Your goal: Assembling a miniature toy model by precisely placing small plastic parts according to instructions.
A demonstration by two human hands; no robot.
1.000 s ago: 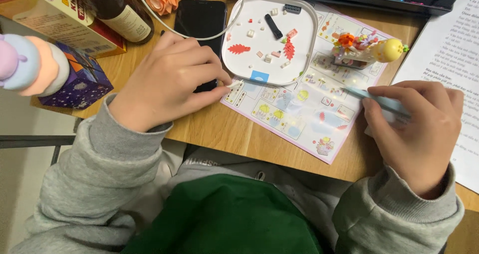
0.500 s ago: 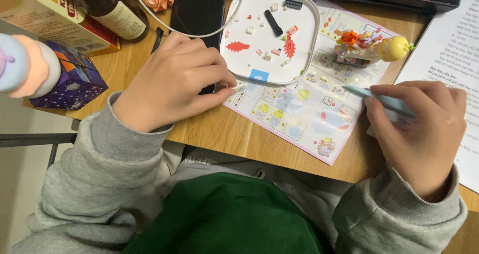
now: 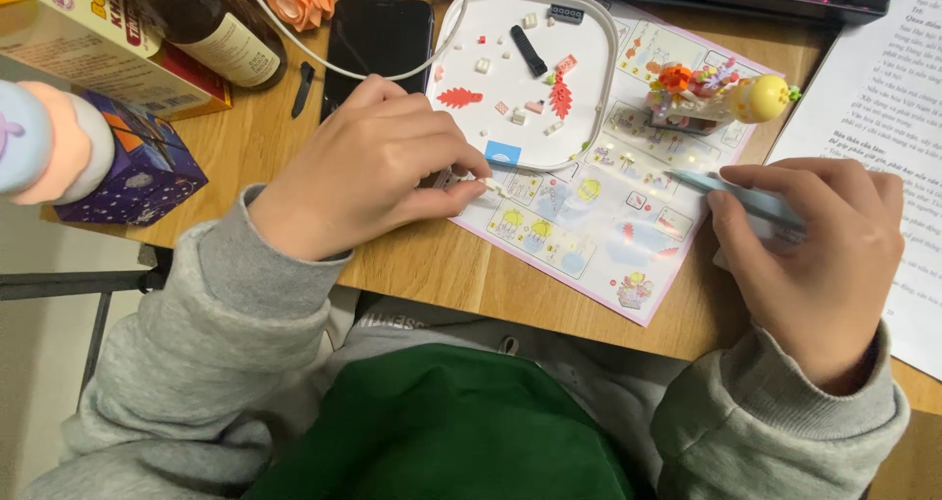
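My left hand rests on the wooden desk, fingers curled, pinching a small white piece between thumb and forefinger at the edge of the instruction sheet, just below the white parts tray. The tray holds scattered tiny bricks, red leaf-shaped pieces and a black bar. My right hand is closed around pale blue tweezers, their tip lying over the sheet. A partly built brick model with a yellow ball stands on the sheet's upper part. A black phone lies left of the tray, partly under my left hand.
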